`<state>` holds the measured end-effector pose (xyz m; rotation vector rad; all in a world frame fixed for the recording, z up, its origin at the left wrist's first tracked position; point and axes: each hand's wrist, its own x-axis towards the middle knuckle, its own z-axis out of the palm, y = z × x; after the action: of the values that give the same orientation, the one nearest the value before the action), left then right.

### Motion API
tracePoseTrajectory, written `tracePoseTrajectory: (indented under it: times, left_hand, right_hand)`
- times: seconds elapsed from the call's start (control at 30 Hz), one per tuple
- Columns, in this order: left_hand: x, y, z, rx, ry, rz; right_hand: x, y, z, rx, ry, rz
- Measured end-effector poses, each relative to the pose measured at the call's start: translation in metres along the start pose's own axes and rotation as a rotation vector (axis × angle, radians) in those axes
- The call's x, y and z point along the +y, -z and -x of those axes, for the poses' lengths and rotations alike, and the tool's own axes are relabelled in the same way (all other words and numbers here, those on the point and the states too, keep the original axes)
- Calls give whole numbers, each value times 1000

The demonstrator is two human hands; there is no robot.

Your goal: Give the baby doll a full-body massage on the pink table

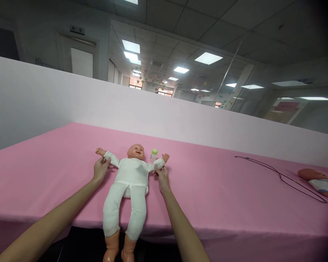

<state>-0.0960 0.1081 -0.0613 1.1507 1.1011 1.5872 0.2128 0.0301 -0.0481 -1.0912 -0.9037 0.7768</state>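
No readable text, bottle label too small, sign above door illegible

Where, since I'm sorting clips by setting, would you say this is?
Probably an indoor training room, perhaps for infant care: a life-size-looking baby doll lies face up on a pink-covered table, and a second doll lies at the right edge.

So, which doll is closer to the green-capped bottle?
The white-bodied doll: the bottle is beside its head. The other doll, at the right edge, is farther.
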Motion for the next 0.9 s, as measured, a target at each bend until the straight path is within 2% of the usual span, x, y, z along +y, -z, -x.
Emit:
tracePoseTrajectory:
  times: [0.07,0.13,0.27,0.37,0.43,0.5,0.6,0.73,0.8,0.9]
  left_hand:
    - [0,-1,2,-46,-94,-53]
    - [0,-2,6,-144,-261,-170]
    - [-1,-2,13,-418,-613,-404]
    - [-2,-1,15,-474,-760,-515]
    - [-2,-2,15,-454,-706,-527]
    - [-1,-3,15,-377,-570,-462]
    - [1,-4,10,-180,-361,-299]
    - [6,1,1,62,-184,-193]
    - [9,6,-3,172,-162,-257]
    - [13,16,-6,271,-162,-580]
  right_hand:
    - [-2,-1,0,-7,23,5]
    - [-3,-3,2,-53,54,36]
    - [-4,-9,9,-291,214,184]
    - [-4,-12,14,-385,325,287]
    - [-3,-13,14,-359,307,271]
    - [-2,-11,12,-256,216,190]
    - [2,-6,4,-64,79,92]
    - [8,9,-9,132,10,49]
    - [10,21,-16,195,-11,56]
    - [11,39,-26,275,1,118]
